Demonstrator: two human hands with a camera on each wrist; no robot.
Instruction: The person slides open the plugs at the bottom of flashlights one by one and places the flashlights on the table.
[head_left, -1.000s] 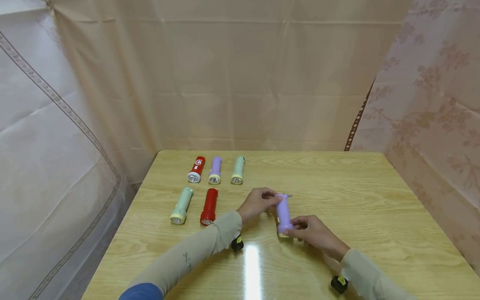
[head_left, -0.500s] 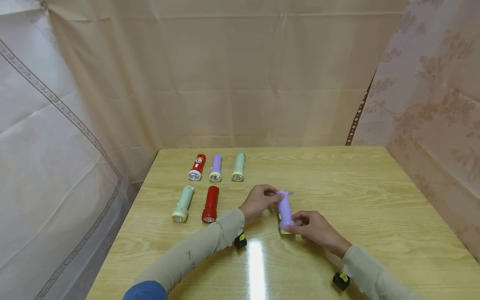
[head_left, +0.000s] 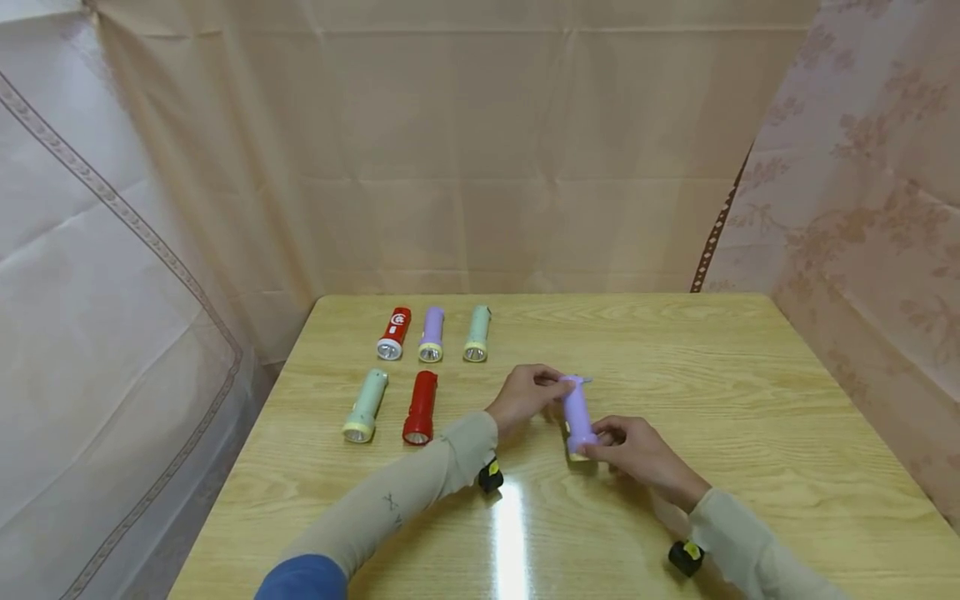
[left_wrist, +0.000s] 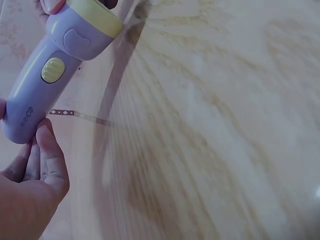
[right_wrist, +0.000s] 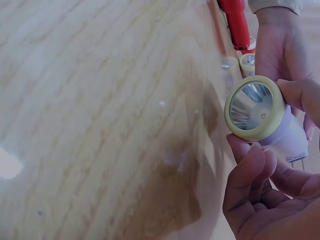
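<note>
Between both hands is a purple flashlight [head_left: 577, 414] with a pale yellow rim and a yellow slide switch [left_wrist: 53, 70]. My left hand [head_left: 527, 395] pinches its tail end. My right hand [head_left: 642, 454] grips the head end, thumb and fingers on either side close behind the rim. The lens [right_wrist: 251, 106] shows in the right wrist view, tilted toward that camera. At the tail, two metal plug prongs [right_wrist: 297, 162] stick out. The palm side of my right hand faces its own wrist camera, with the fingers curled under the head.
To the left on the wooden table [head_left: 720, 367] lie a green flashlight [head_left: 366, 406] and a red flashlight [head_left: 421, 407]. Behind them sit a red-and-white flashlight [head_left: 393, 333], a purple flashlight [head_left: 431, 334] and a green flashlight [head_left: 477, 333]. Curtains [head_left: 510, 167] hang around the table.
Both hands have shifted slightly right and away from the person with the purple flashlight still held between them. The other flashlights keep their places; the head view has tilted a little.
</note>
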